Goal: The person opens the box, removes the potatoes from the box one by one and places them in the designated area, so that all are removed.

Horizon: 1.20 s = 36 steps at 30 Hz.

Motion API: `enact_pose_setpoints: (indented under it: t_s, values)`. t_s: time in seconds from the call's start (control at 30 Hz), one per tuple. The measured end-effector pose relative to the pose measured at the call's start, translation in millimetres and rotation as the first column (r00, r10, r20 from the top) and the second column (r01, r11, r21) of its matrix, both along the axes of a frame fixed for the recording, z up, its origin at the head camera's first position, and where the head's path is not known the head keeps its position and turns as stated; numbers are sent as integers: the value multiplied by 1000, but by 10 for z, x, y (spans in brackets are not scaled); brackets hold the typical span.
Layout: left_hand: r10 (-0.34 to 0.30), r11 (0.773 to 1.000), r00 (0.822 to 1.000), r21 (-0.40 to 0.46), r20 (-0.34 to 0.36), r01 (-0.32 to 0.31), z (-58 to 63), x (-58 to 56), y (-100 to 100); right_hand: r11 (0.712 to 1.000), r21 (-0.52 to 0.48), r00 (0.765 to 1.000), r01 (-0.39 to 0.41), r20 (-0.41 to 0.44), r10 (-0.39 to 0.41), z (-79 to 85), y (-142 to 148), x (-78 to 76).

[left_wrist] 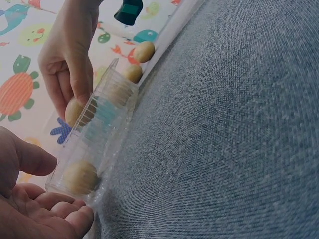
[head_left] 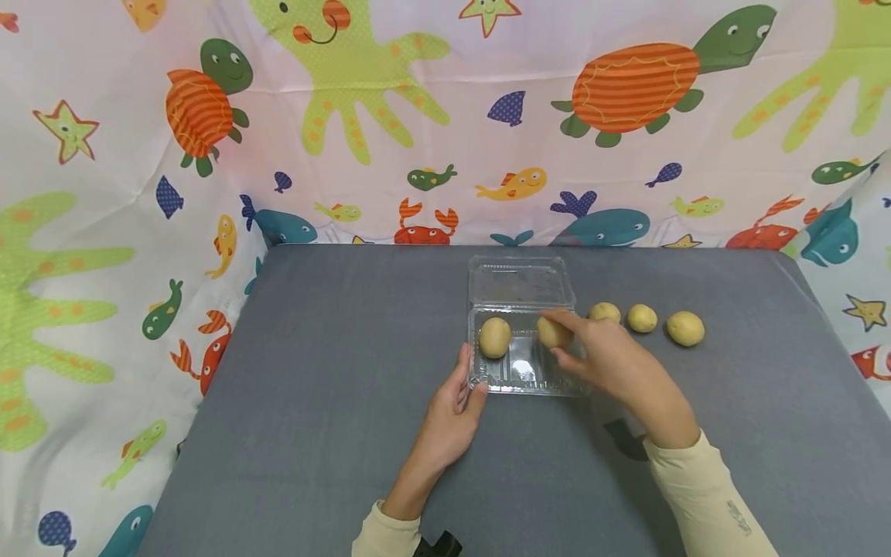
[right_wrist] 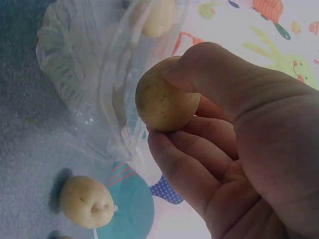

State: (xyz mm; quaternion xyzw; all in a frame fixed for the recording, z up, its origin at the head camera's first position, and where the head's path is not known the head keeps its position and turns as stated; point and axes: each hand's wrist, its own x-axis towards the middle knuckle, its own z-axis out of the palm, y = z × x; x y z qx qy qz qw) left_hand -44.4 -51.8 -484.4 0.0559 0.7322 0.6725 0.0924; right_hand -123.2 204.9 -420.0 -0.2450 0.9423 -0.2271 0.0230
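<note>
A clear plastic clamshell container (head_left: 530,375) lies with its lid raised back, one potato (head_left: 495,338) inside at the left. My left hand (head_left: 445,425) holds the near left corner, thumb on one side and fingers on the other. Over the container's right part, my right hand (head_left: 623,367) pinches a second potato (right_wrist: 162,99) between thumb and fingertips. In the left wrist view this potato sits at the container's rim; whether it touches the floor of the container I cannot tell.
To the right of the container three more potatoes stand in a row, the farthest potato (head_left: 685,329) at the right end. Grey cloth (head_left: 334,402) covers the table. A curtain printed with sea animals (head_left: 390,116) hangs behind and at the sides.
</note>
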Motion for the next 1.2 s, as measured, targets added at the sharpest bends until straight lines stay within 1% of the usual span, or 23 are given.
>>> enact_pose_setpoints:
  t_s: [0.4, 0.5, 0.67, 0.9, 1.07, 1.2]
  values:
    - [8, 1000, 1000, -4, 2, -8, -6, 5, -10, 999, -6, 999, 53, 9, -52, 94, 195, -2]
    - [9, 1000, 1000, -5, -5, -9, -15, 5, -12, 998, -19, 998, 60, -11, -60, 110, 243, 5]
    - [3, 1000, 1000, -6, -9, -3, -12, 6, -9, 997, -38, 995, 70, -71, -73, 105, 344, 12]
    - [1, 1000, 1000, -1, -3, -1, -2, 9, -10, 994, -33, 990, 102, -91, -104, 80, 469, 12]
    - [-1, 1000, 1000, -5, -5, 1, -3, 8, -12, 994, -44, 984, 104, -139, -109, 56, 532, 17]
    - [-1, 1000, 1000, -9, -4, 1, 0, 7, -12, 992, -57, 985, 116, -125, -123, 61, 567, 31]
